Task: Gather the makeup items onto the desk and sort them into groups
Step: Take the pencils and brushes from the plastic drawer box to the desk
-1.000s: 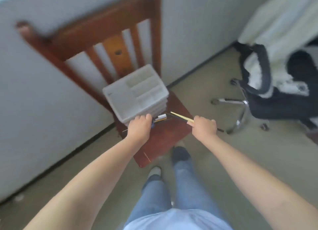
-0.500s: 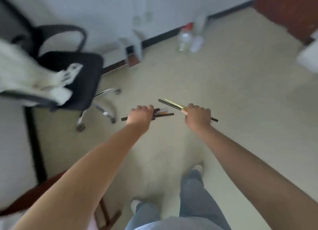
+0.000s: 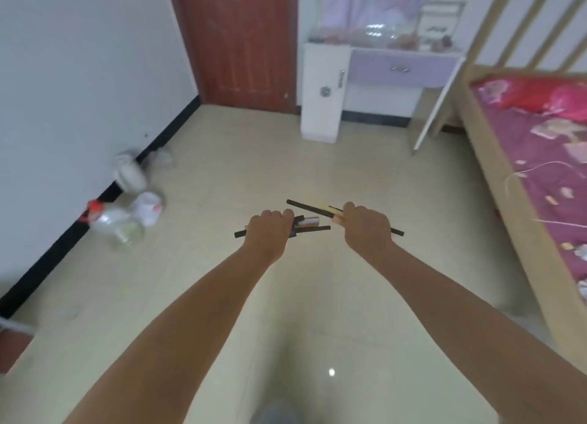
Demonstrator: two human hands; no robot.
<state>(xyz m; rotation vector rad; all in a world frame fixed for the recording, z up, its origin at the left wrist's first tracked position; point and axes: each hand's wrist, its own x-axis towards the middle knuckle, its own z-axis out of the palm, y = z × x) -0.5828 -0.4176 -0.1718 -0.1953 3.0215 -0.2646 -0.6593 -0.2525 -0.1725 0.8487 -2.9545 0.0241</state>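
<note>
Carrying two fistfuls of makeup sticks across the room, that's where we're at. Our left hand (image 3: 268,233) has its fingers curled tight round a small bundle (image 3: 306,226): a couple of dark pencils poking out both sides, plus a stubbier pale tube with a shiny end. Our right hand (image 3: 367,230) is wrapped round another few slim sticks (image 3: 313,207), one black, one yellowish, angled up to the left with a black tail sticking out past the wrist side. Both lots are up in the air over bare floor, tips nearly meeting but not touching as far as we can tell.

We reckon the fist grip is just so nothing slides out while walking, and keeping the hands apart stops the two bunches tangling.

Straight ahead against the far wall is the desk (image 3: 403,71), white and lilac with a drawer, next to a brown door (image 3: 235,42). Bed (image 3: 540,144) with a pink cover on the right, some plastic bottles (image 3: 120,226) on the floor by the left wall. Nothing sorted yet, we'd say.
</note>
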